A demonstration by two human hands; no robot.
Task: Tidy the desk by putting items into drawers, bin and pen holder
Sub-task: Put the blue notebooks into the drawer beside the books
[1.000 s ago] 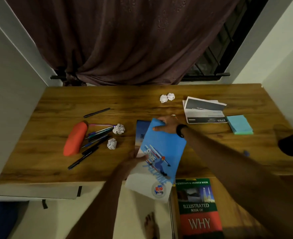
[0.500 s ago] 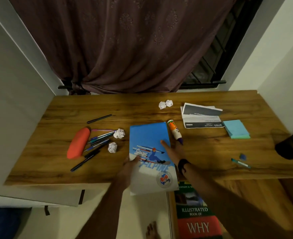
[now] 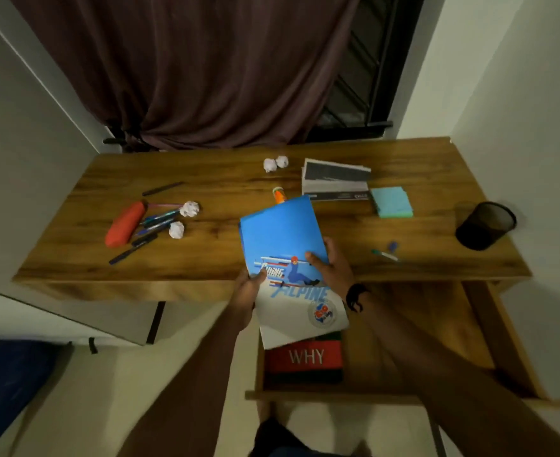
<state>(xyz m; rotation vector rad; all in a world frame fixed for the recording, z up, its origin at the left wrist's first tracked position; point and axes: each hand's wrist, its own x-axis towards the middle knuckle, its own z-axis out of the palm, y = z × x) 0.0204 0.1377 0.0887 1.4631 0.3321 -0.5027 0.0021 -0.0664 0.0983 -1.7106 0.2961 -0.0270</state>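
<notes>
Two hands, left [image 3: 250,285] and right [image 3: 333,267], grip a blue notebook [image 3: 283,245] (skier cover) over the desk's [image 3: 206,258] front edge, above an open drawer [image 3: 404,341].

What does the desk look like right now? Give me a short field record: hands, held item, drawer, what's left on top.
left hand: grip on the blue notebook's left edge
right hand: grip on its right edge
blue notebook: tilted, over the desk's front edge and the open drawer
drawer contents: WHY book
desk: orange pencil case, pens, four paper balls, glue stick, sticky notes, booklet
pen holder: right end
</notes>
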